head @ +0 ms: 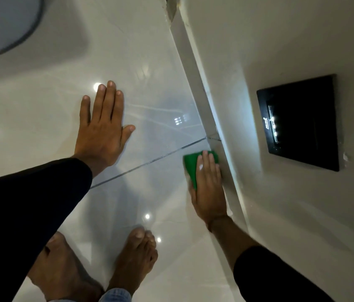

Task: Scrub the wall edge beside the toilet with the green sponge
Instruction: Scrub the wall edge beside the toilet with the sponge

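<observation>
- Nearest the camera, a dark sleeve (26, 214) crosses the left of the view, and two bare feet (97, 267) stand on the glossy pale floor tiles (150, 88) at the near edge.
- The left hand (103, 129) lies flat on the tiles, fingers stretched out and spread, holding nothing.
- The right hand (208, 188) presses palm-down on the green sponge (191, 164), fingers laid over its top, thumb curled at its near-left side.
- The sponge sits at the foot of the white wall edge (195, 68), touching it, just near of a dark grout line (150, 161) that runs across the floor.
- A black rectangular plate (302, 120) is set in the wall at right.
- The toilet (8, 25) curves in at far left, well apart from the sponge.
</observation>
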Motion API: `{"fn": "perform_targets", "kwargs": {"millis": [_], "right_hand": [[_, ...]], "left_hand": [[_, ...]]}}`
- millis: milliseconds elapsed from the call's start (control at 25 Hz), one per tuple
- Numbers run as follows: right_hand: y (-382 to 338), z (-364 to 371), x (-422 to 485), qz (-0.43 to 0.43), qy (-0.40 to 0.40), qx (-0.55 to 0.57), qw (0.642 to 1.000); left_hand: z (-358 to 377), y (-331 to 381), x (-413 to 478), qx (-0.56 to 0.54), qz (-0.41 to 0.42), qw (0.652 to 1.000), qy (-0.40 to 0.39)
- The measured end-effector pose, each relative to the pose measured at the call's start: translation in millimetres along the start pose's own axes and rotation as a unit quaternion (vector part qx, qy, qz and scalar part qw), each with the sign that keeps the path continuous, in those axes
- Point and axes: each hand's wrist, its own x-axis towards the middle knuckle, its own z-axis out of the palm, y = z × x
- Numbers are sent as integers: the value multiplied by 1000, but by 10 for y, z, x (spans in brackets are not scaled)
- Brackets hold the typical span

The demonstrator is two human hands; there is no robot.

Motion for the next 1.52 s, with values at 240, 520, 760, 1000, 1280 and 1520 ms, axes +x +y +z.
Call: {"fn": "perform_targets", "kwargs": {"millis": [240,520,760,1000,1280,1520], "right_hand": [[-68,-107,306,-2,8,13,1000],[104,15,-300,18,-36,4,999],[-352,-307,994,-33,31,35,998],[-129,-199,653,-56,36,13,998],[181,-146,-747,-13,-25,-12,1000],[95,-586,-526,38,-122,29,991]], "left_hand": [[-46,3,21,-2,-5,1000,-19],[-117,61,31,11,-26,999,-28],[-159,64,43,33,-26,998,-48],[-141,45,29,29,-16,997,-64],[-524,25,-37,-12,-23,995,-98],[-1074,68,-518,-17,-6,990,-143]]}}
